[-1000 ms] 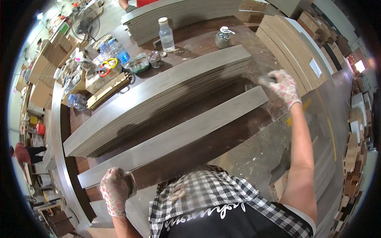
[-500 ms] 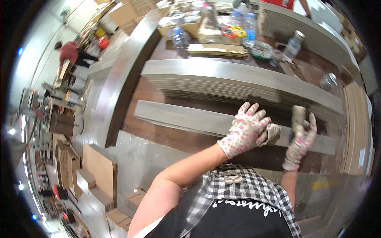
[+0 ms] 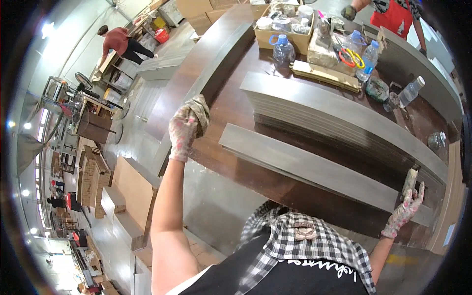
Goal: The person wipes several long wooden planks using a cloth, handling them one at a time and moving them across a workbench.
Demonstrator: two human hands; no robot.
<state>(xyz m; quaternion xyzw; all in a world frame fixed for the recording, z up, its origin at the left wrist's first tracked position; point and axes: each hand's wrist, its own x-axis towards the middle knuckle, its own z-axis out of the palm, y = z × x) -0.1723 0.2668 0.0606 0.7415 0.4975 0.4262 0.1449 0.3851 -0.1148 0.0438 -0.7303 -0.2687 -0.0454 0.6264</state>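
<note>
My left hand (image 3: 181, 132), in a floral glove, grips a crumpled grey-brown rag (image 3: 198, 114). It is out over the left side of the table, at the long grey panel (image 3: 216, 64) lying there. My right hand (image 3: 405, 210), gloved alike, is at the right end of the nearer grey panel stack (image 3: 314, 164). Its fingers hold a pale, cylinder-shaped thing (image 3: 409, 181) with a dark tip; its kind is unclear. Beyond the nearer stack lies a taller stack of long grey panels (image 3: 339, 105).
Bottles (image 3: 283, 51), scissors (image 3: 353, 58) and a carton of jars (image 3: 290, 37) stand on the brown table (image 3: 231, 110). Cardboard strips (image 3: 327, 76) lie before them. A co-worker in a red apron (image 3: 391, 19) is across the table; another person (image 3: 120, 44) bends at the far left.
My left hand has swung far left with the rag, away from the nearer stack. My right hand has moved right and nearer, still with the pale cylinder. The view has shifted.
</note>
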